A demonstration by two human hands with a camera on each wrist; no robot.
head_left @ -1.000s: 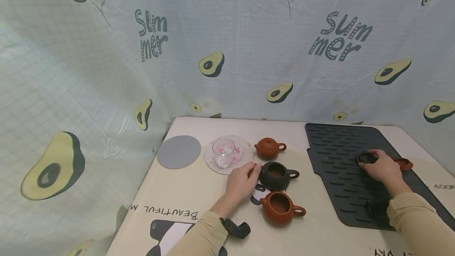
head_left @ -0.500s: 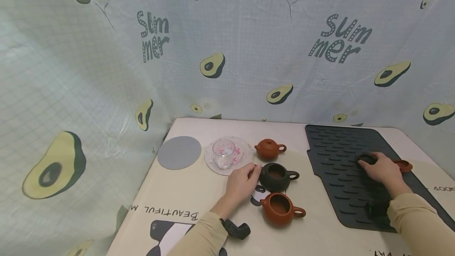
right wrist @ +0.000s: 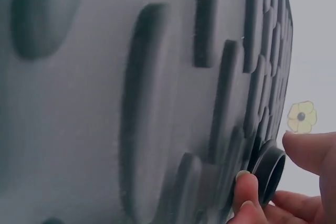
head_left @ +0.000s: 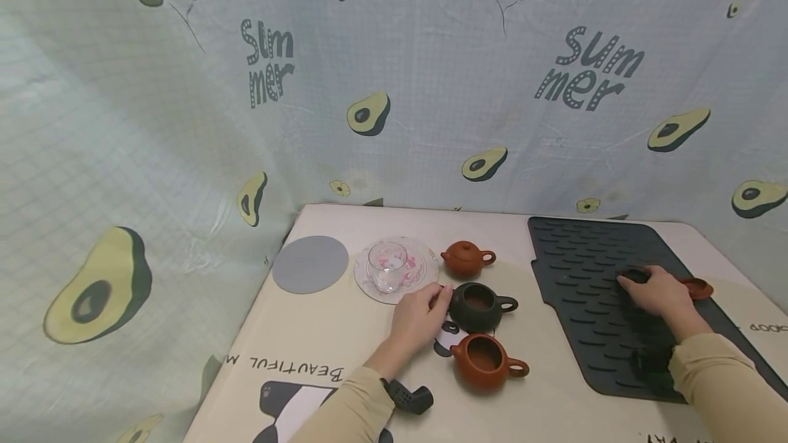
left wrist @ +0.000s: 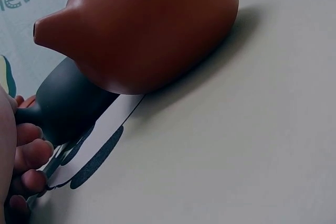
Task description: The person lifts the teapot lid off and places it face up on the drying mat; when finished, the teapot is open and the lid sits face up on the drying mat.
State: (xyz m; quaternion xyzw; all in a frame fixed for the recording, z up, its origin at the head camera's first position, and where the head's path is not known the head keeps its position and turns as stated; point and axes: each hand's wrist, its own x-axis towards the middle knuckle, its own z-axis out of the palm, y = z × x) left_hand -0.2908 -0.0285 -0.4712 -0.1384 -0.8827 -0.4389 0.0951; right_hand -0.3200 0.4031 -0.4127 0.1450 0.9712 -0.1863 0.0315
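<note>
In the head view my left hand (head_left: 418,316) pinches the spout of a dark green-black teapot (head_left: 479,318), which stands lidless on the table. The left wrist view shows curled fingers (left wrist: 34,153) at that spout. My right hand (head_left: 661,291) holds a small black round teapot lid (head_left: 634,275) over the ribbed dark mat (head_left: 579,320). Thumb and fingers are around its rim in the right wrist view, where the lid (right wrist: 270,174) shows a hollow side. Right beside that hand lies a reddish-brown lid (head_left: 700,287), partly hidden.
Nearest me stands a lidless reddish-brown teapot (head_left: 483,378); behind the dark one is a lidded reddish-brown teapot (head_left: 466,265). A glass cup (head_left: 388,279) sits on a pink-patterned round mat (head_left: 365,286). Left of it lies a grey disc (head_left: 310,264). A patterned curtain (head_left: 425,87) hangs behind the table.
The black lid has tipped a little in my right hand, so less of its hollow shows. My left hand stays at the spout. The head view has shifted slightly.
</note>
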